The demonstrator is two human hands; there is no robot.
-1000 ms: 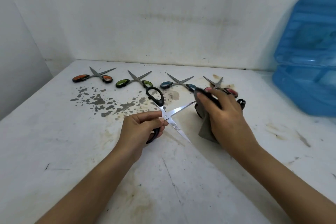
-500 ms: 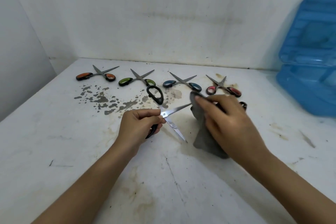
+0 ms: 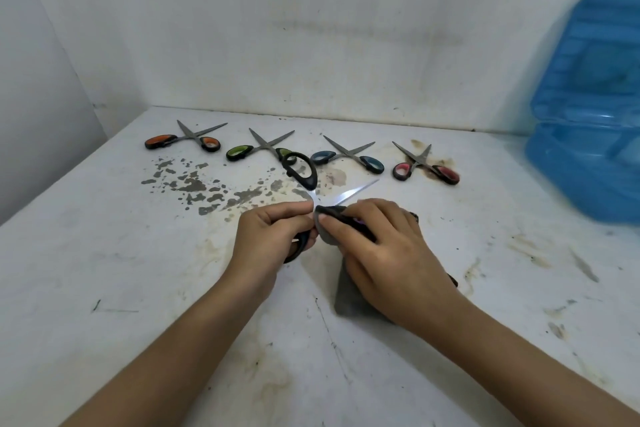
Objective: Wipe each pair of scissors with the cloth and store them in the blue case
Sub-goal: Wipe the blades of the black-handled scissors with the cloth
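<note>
My left hand [image 3: 273, 239] grips the black-handled scissors [image 3: 302, 170] near the pivot, blades spread open. One black loop sticks up, the other is hidden under my palm. One blade points up and right; the other is covered. My right hand [image 3: 384, 253] holds the grey cloth [image 3: 349, 298] and pinches it over the covered blade right by the pivot. The cloth's lower part hangs down to the table. The blue case [image 3: 588, 135] stands open at the right edge of the table.
Several other scissors lie open in a row at the back: orange-handled [image 3: 183, 140], green-handled [image 3: 259, 149], blue-handled [image 3: 348, 156] and red-handled [image 3: 426, 166]. The white table [image 3: 104, 253] is stained, with paint chips left of centre. Walls close the back and left.
My right hand has come left with the cloth and now closes it over a blade at the pivot. My left hand has kept its hold on the black scissors.
</note>
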